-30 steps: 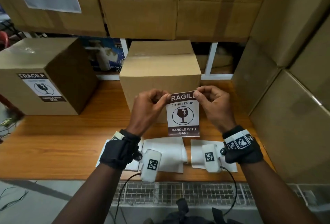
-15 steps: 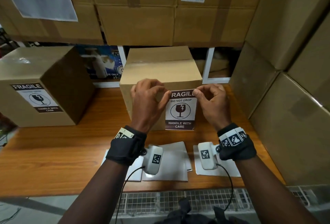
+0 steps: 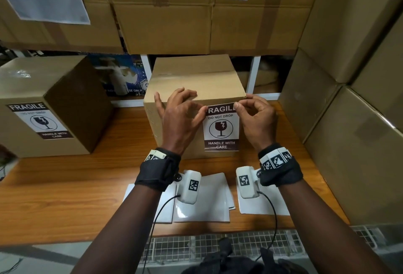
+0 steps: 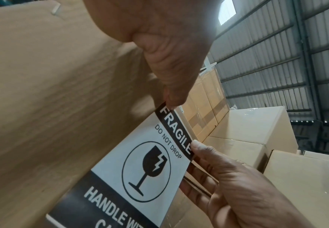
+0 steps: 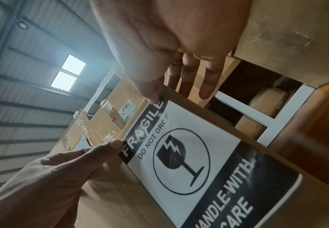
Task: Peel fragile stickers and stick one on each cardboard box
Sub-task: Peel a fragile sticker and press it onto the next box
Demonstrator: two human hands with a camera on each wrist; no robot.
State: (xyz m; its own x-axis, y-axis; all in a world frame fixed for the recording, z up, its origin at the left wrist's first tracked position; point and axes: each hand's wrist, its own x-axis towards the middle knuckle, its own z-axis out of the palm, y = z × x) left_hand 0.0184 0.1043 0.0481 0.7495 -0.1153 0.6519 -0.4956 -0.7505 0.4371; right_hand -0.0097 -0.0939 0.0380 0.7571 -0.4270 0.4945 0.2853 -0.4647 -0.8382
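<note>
- Holding the top two corners of the fragile sticker [image 3: 221, 128], both hands are setting it on the front of the middle cardboard box [image 3: 192, 77].
- The left hand [image 3: 181, 116] has its thumb on the top left corner of the sticker. Its other fingers are spread out wide, and some rest on the top of the middle box. I cannot tell if a finger is behind that corner.
- The right hand [image 3: 256, 118] pinches the top right corner with its thumb and a curled finger. The other fingers go up past the top edge of the middle box.
- The sticker sits on the right part of the box front, just under the top edge. Its bottom looks flat on the box already.
- It could go on crooked if one corner is pressed down before the other.
- It could get bumps or folds, I think, if the top is pushed flat too fast.
- The sticky side could grab a finger and pull the corner back up.
- The sticker is thin, smooth paper, a tall shape with dark bands and a broken glass picture.
- The middle box is plain brown card, stiff, with sharp edges.
- To the left of the middle box stands another box [image 3: 28, 90] that already has its fragile sticker [image 3: 41, 121].
- In front of the middle box, shiny white backing sheets [image 3: 207, 208] lie on the wooden table [image 3: 65, 186].
</note>
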